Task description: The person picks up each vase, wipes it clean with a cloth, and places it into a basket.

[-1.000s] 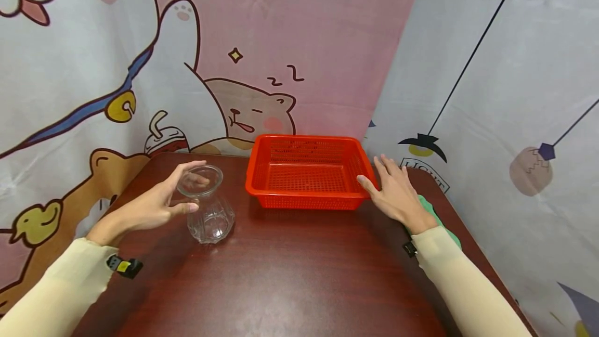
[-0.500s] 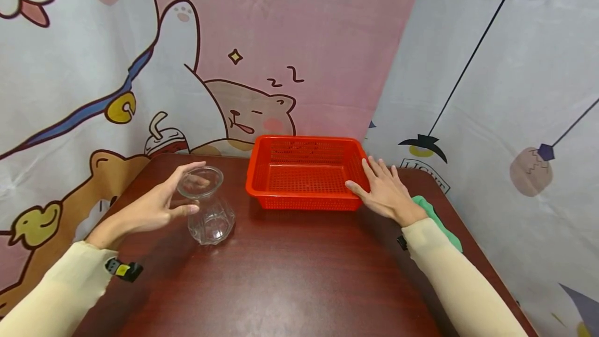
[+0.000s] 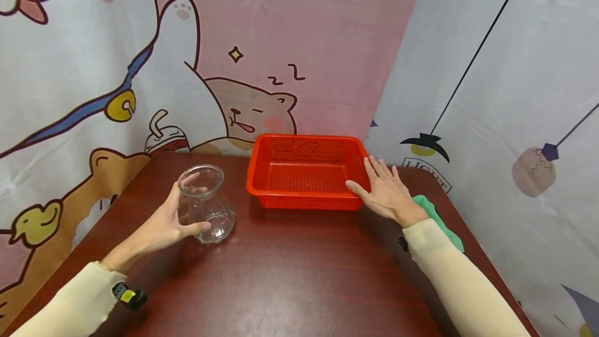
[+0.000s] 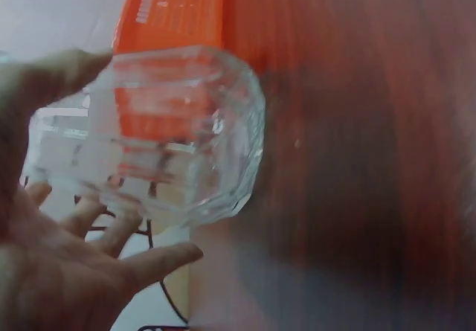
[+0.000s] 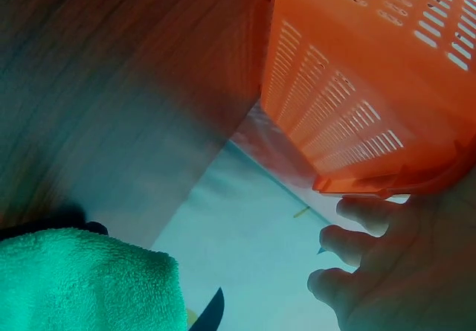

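Observation:
A clear, faceted glass vase (image 3: 210, 212) with a flared rim stands upright on the left of the table. My left hand (image 3: 164, 225) is around its left side, thumb across the lower front and other fingers behind the glass. Close up in the left wrist view, the fingers (image 4: 160, 264) are spread and fairly straight along the vase (image 4: 186, 137); firm contact is unclear. My right hand (image 3: 386, 191) lies over the right rim of a red perforated plastic basket (image 3: 306, 202), fingers extended. In the right wrist view its fingertips (image 5: 335, 286) show outside the basket wall (image 5: 335, 115).
A green towel (image 3: 435, 220) lies by the right table edge, partly behind my right forearm; its fluffy pile (image 5: 89, 283) shows in the right wrist view. Behind the dark red-brown table (image 3: 290, 269) hangs a cartoon-printed cloth (image 3: 327, 51).
My left hand has shifted lower and nearer along the vase, which stands where it was. My right hand moved left onto the basket's right rim, then stayed there.

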The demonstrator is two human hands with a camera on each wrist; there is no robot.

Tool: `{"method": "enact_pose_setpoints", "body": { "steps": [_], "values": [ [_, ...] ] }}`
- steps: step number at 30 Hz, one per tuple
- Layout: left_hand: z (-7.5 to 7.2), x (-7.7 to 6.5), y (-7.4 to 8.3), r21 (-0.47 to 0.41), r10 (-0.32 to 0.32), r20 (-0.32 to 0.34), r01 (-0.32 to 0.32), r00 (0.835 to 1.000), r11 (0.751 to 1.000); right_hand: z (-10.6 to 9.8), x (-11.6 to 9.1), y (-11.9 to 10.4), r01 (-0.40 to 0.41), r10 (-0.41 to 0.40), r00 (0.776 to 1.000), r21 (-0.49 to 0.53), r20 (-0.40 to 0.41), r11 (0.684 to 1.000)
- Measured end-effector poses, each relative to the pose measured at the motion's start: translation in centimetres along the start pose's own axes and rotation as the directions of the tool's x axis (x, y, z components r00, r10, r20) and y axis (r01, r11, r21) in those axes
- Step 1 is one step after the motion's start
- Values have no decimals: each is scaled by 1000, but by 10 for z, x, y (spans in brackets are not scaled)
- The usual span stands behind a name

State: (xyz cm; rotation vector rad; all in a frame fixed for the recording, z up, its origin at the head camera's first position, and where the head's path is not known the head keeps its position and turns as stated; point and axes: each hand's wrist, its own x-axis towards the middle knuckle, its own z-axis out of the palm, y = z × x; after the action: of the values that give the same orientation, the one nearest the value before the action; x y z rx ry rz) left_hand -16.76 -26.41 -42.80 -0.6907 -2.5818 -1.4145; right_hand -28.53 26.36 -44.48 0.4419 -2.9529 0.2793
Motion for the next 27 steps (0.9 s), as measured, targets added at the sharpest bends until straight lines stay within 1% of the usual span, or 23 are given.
{"method": "enact_pose_setpoints", "body": {
  "steps": [2, 4, 7, 9, 13, 16, 24, 27],
  "values": [
    [4, -1, -5, 18, -7, -32, 8, 999, 1000, 0, -1, 0, -2, 2, 1000, -2, -4, 1000],
    [7, 0, -13, 39, -10, -52, 12, 999, 999, 0, -1, 1, -7, 7, 1000, 1, -7, 1000],
    [7, 1, -23, 94, -23, -80, 30, 997, 995, 1, 0, 2, -8, 8, 1000, 7, -10, 1000],
    [7, 1, -26, 121, -37, -96, 49, 995, 991, 2, 1, 2, -8, 8, 1000, 5, -17, 1000],
    [5, 1, -26, 152, -54, -126, 73, 991, 986, 4, 4, 0, 1, 0, 1000, 7, -29, 1000],
    [5, 2, -26, 170, -52, -148, 77, 988, 982, 4, 6, -1, 7, -7, 999, 9, -34, 1000],
    [8, 4, -29, 239, -10, -196, 58, 981, 969, 5, 5, -1, 3, -3, 999, 0, -34, 1000],
    [7, 6, -28, 266, 17, -211, 41, 977, 963, 4, 3, 0, -1, 1, 1000, 2, -31, 1000]
  ]
}}
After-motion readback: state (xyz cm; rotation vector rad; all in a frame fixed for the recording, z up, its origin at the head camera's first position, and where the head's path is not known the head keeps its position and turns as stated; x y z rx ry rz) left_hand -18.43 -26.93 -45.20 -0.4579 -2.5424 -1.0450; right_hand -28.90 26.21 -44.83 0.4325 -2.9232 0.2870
